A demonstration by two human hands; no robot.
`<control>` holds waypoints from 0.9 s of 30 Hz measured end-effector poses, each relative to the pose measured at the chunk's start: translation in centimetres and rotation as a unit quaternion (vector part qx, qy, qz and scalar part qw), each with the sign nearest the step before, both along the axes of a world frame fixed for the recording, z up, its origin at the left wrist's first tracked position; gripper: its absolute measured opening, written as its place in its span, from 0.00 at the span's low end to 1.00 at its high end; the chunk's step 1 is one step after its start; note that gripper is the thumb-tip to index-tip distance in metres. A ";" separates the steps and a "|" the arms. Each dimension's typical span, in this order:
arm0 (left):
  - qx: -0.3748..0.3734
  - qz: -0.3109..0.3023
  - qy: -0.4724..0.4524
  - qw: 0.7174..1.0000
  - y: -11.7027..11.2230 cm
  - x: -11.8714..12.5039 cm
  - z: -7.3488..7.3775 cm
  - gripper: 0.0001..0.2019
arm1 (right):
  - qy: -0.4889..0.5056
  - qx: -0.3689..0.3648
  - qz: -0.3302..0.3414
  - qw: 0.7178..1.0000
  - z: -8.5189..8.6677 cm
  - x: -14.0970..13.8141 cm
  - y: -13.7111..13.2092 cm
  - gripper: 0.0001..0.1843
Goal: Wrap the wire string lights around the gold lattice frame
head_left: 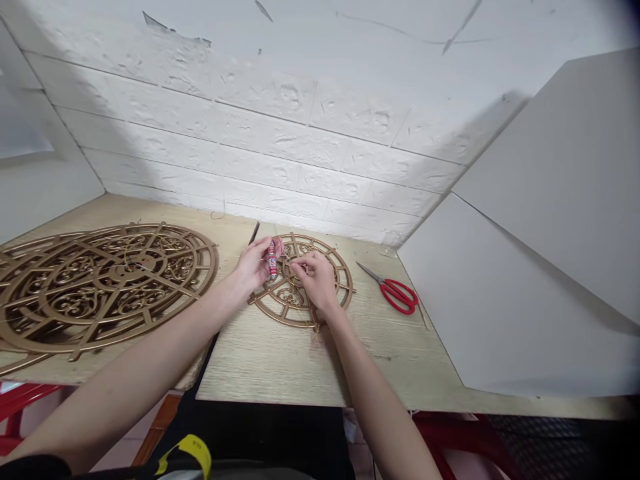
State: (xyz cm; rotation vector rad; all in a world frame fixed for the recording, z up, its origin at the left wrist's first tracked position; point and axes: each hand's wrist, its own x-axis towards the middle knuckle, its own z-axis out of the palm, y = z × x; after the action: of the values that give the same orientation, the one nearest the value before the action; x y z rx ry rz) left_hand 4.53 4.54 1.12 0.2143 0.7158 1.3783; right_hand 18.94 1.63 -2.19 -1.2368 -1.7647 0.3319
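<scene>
Between the thumb and fingers of my left hand is a small cylinder with red, white and blue patterning, held roughly upright. A thin thread or wire seems to run near it. My right hand is closed in a pinch over the middle of a round gold openwork frame; what its fingertips hold is too small to make out. The frame lies flat on the table, with scrollwork and yellow thread showing, and both hands cover part of it.
Several larger gold openwork frames are stacked on the left. Red-handled scissors lie on the right, beside a thin stick. A white brick-patterned wall stands behind the table, and white panels close off the right.
</scene>
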 end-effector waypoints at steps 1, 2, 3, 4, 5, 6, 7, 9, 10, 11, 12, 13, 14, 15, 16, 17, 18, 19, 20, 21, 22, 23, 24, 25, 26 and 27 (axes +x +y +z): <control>0.000 0.003 -0.005 1.000 0.0 0.0 0.0 0.07 | 0.035 -0.003 0.002 0.999 0.2 0.2 0.0 0.05; 0.000 0.006 -0.008 1.000 0.0 0.0 0.0 0.08 | 0.068 -0.011 0.005 0.998 0.3 0.4 0.0 0.06; 0.000 0.007 -0.010 1.000 0.1 0.0 0.0 0.08 | 0.099 -0.022 0.009 0.995 0.5 0.6 0.0 0.07; 0.001 0.008 -0.011 1.000 0.1 0.0 0.0 0.09 | 0.130 -0.036 0.015 0.991 0.5 0.7 0.0 0.08; 0.002 0.008 -0.013 1.000 0.2 -0.1 -0.1 0.09 | 0.158 -0.052 0.024 0.986 0.6 0.8 -0.1 0.09; 0.003 0.008 -0.015 1.000 0.2 -0.1 -0.1 0.09 | 0.184 -0.068 0.033 0.980 0.7 0.8 -0.1 0.10; 0.003 0.008 -0.018 1.000 0.2 -0.1 -0.2 0.09 | 0.205 -0.083 0.041 0.974 0.8 0.8 -0.1 0.11; 0.003 0.008 -0.021 1.000 0.3 -0.2 -0.3 0.09 | 0.230 -0.104 0.055 0.966 1.0 0.7 -0.3 0.11; 0.003 0.007 -0.022 1.000 0.3 -0.2 -0.3 0.09 | 0.238 -0.108 0.059 0.963 1.2 0.6 -0.3 0.12; 0.005 0.005 -0.021 1.000 0.3 -0.2 -0.3 0.10 | 0.246 -0.109 0.064 0.961 1.3 0.6 -0.4 0.12; 0.005 0.003 -0.020 1.000 0.2 -0.2 -0.2 0.10 | 0.253 -0.109 0.071 0.959 1.4 0.5 -0.5 0.11; 0.006 0.002 -0.019 1.000 0.2 -0.1 -0.2 0.10 | 0.260 -0.109 0.077 0.956 1.5 0.5 -0.5 0.11; 0.006 0.002 -0.017 1.000 0.2 -0.1 -0.1 0.10 | 0.267 -0.111 0.083 0.954 1.5 0.5 -0.6 0.11; 0.005 0.004 -0.015 1.000 0.1 -0.1 0.0 0.11 | 0.272 -0.114 0.088 0.951 1.5 0.4 -0.6 0.11; 0.002 0.007 -0.013 1.000 0.1 0.0 0.1 0.11 | 0.276 -0.117 0.092 0.949 1.5 0.4 -0.6 0.11; -0.002 0.009 -0.012 1.000 0.0 0.0 0.2 0.10 | 0.280 -0.119 0.094 0.948 1.4 0.4 -0.5 0.11; -0.006 0.010 -0.014 1.000 0.0 0.0 0.2 0.10 | 0.280 -0.120 0.095 0.948 1.4 0.4 -0.5 0.11; -0.010 0.013 -0.017 1.000 -0.1 0.0 0.3 0.09 | 0.277 -0.119 0.096 0.949 1.3 0.4 -0.5 0.12; -0.014 0.015 -0.020 1.000 -0.1 0.0 0.3 0.09 | 0.270 -0.115 0.095 0.951 1.3 0.3 -0.5 0.12; -0.017 0.017 -0.021 0.999 -0.1 0.0 0.4 0.09 | 0.260 -0.111 0.093 0.955 1.2 0.3 -0.5 0.12; -0.018 0.018 -0.020 0.999 -0.1 0.0 0.4 0.09 | 0.249 -0.109 0.091 0.958 1.2 0.4 -0.5 0.12; -0.017 0.019 -0.018 1.000 -0.1 0.0 0.4 0.09 | 0.239 -0.108 0.089 0.961 1.2 0.4 -0.5 0.12; -0.015 0.018 -0.015 1.000 -0.1 0.0 0.4 0.09 | 0.233 -0.110 0.090 0.962 1.2 0.4 -0.5 0.12; -0.011 0.016 -0.013 1.000 0.0 0.0 0.4 0.10 | 0.232 -0.114 0.095 0.961 1.3 0.4 -0.5 0.11; -0.009 0.016 -0.013 1.000 0.0 0.0 0.4 0.10 | 0.232 -0.118 0.104 0.960 1.3 0.3 -0.6 0.11; -0.008 0.015 -0.014 1.000 0.0 0.0 0.4 0.10 | 0.233 -0.123 0.116 0.958 1.2 0.3 -0.6 0.11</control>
State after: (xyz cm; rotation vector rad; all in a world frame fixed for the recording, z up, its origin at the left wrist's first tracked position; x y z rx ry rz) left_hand 4.53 4.55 1.53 0.1711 0.7097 1.4017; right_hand 19.25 1.01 -0.96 -1.0108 -1.4828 0.9265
